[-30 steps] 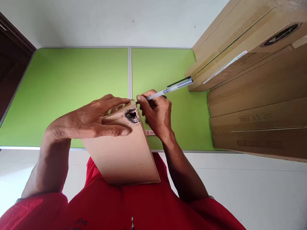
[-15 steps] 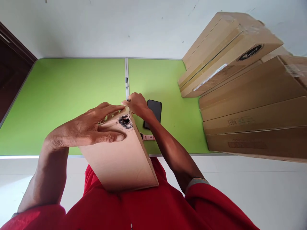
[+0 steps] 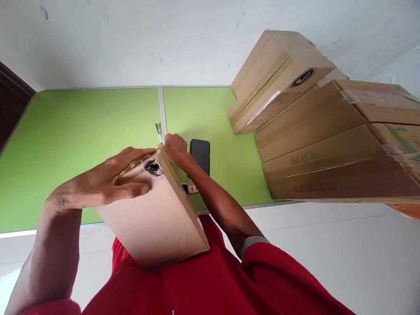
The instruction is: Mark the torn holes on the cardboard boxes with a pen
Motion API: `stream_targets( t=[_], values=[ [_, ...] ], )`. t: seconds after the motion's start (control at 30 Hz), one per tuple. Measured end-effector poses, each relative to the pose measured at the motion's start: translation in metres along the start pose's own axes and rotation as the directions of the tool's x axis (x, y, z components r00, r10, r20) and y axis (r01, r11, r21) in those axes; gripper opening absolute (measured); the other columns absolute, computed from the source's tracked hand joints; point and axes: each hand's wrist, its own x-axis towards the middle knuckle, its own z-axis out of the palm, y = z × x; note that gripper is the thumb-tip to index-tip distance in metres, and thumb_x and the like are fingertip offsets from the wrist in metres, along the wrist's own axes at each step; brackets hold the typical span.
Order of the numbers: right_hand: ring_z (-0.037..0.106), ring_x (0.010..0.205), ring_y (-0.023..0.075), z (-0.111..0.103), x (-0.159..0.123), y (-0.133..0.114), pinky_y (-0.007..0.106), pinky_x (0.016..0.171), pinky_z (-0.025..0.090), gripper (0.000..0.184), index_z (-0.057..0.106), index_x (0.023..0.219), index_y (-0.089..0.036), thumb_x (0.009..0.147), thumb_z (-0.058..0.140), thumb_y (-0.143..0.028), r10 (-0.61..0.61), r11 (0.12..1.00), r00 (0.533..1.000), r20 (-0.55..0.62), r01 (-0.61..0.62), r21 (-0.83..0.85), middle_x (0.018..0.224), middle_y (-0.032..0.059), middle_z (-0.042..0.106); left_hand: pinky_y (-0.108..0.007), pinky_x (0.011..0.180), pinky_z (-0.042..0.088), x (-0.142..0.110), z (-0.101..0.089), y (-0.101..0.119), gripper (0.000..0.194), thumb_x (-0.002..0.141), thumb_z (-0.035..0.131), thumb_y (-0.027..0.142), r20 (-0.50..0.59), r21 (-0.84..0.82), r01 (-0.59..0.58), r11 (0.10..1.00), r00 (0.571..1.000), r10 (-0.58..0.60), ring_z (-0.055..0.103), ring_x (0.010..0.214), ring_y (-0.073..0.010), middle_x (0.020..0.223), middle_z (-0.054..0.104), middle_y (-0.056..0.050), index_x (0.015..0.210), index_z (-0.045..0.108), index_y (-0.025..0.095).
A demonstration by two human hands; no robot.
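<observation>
A cardboard box [image 3: 160, 223] stands tilted against my red shirt at the table's front edge. Near its top corner is a ragged hole ringed with black scribble. My left hand [image 3: 111, 177] clasps the box's upper part, thumb on the near face and fingers across the top. At the far top corner my right hand [image 3: 176, 148] is closed round a slim pen [image 3: 159, 131] with a clear barrel and a dark end. The pen's lower end is hidden behind the hand and the box.
A black phone [image 3: 200, 154] and a watch with a pink strap [image 3: 192, 189] lie on the green table [image 3: 88, 122], right of the box. Several cardboard boxes [image 3: 315, 144] stand along the right side. A white wall [image 3: 131, 43] rises behind.
The pen has gone from upright to leaning left in my right hand. My view has turned right, so everything sits further left; the box shows more of its right side.
</observation>
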Motion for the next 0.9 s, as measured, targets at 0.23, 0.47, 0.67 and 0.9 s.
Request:
stream_targets(
  t=[0.23, 0.47, 0.67, 0.9],
  values=[
    [0.076, 0.122, 0.0365, -0.040, -0.076, 0.051, 0.045, 0.098, 0.061, 0.051, 0.068, 0.139, -0.009, 0.114, 0.069, -0.053, 0.092, 0.990, 0.957, -0.274, -0.117, -0.076, 0.136, 0.0250, 0.078, -0.049, 0.099, 0.066, -0.008, -0.009, -0.015, 0.109, 0.096, 0.069, 0.081, 0.039, 0.054, 0.053, 0.997, 0.998, -0.056, 0.078, 0.111, -0.0355, 0.110, 0.083, -0.007, 0.186, 0.030, 0.032],
    [0.072, 0.136, 0.0454, -0.011, -0.107, 0.084, 0.050, 0.106, 0.060, 0.076, 0.068, 0.137, -0.007, 0.094, 0.089, -0.065, 0.341, 0.938, 0.916, -0.213, -0.348, 0.005, 0.141, 0.0312, 0.074, -0.048, 0.123, 0.060, -0.012, -0.017, -0.030, 0.089, 0.103, 0.065, 0.074, 0.019, 0.064, -0.086, 0.994, 0.996, 0.085, 0.064, 0.155, -0.0402, 0.180, 0.056, -0.007, 0.181, 0.044, 0.038],
    [0.065, 0.146, 0.0477, 0.010, -0.083, 0.083, 0.053, 0.113, 0.059, 0.081, 0.059, 0.147, -0.003, 0.086, 0.094, -0.045, 0.415, 0.909, 0.877, -0.243, -0.388, 0.153, 0.156, 0.0354, 0.062, -0.057, 0.136, 0.046, -0.020, -0.017, -0.045, 0.083, 0.105, 0.074, 0.055, 0.042, -0.039, -0.121, 0.992, 0.992, 0.122, 0.036, 0.173, -0.0490, 0.188, 0.045, -0.003, 0.180, 0.043, 0.039],
    [0.076, 0.129, 0.0403, 0.010, -0.081, 0.098, 0.052, 0.111, 0.061, 0.044, 0.069, 0.119, -0.016, 0.083, 0.087, -0.032, 0.370, 0.845, 0.912, -0.176, -0.252, 0.471, 0.129, 0.0217, 0.081, -0.050, 0.129, 0.051, -0.019, -0.006, -0.041, 0.078, 0.102, 0.076, 0.060, -0.027, -0.095, -0.106, 0.990, 0.994, 0.104, 0.047, 0.166, -0.0466, 0.182, 0.054, -0.001, 0.174, 0.053, 0.041]
  ],
)
